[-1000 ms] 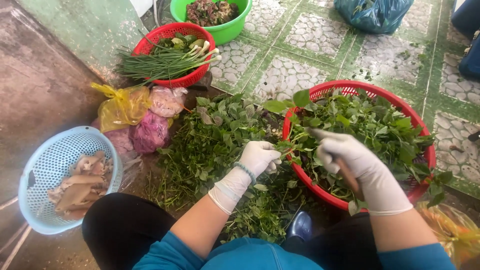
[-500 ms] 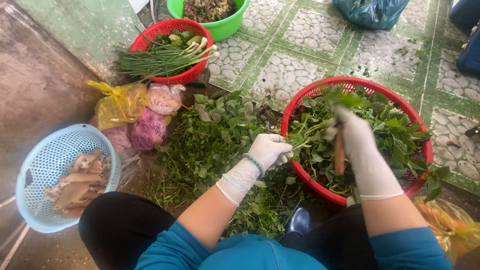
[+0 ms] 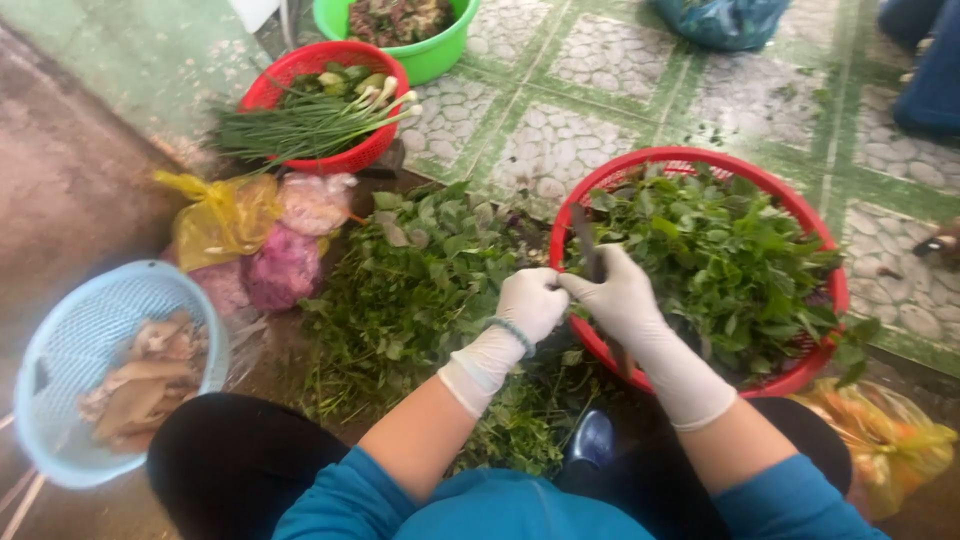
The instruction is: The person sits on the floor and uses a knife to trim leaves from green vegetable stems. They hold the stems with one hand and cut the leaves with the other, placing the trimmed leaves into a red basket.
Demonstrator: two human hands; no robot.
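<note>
Gloved right hand (image 3: 622,300) grips knife (image 3: 588,240) at red basket (image 3: 640,178) rim; left hand (image 3: 533,303) fingers closed on herb stem, beside loose greens (image 3: 420,280).

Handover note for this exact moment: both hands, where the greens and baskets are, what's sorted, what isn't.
Left hand: gloved, closed on a bit of greens, touching the right hand at the rim of the large red basket.
Right hand: gloved, holds a knife, blade pointing up.
Done: large red basket is heaped with leafy greens.
Left: a loose pile of greens lies on the floor beside it.
Nearby: small red basket with scallions, blue basket, green bowl, plastic bags.
</note>
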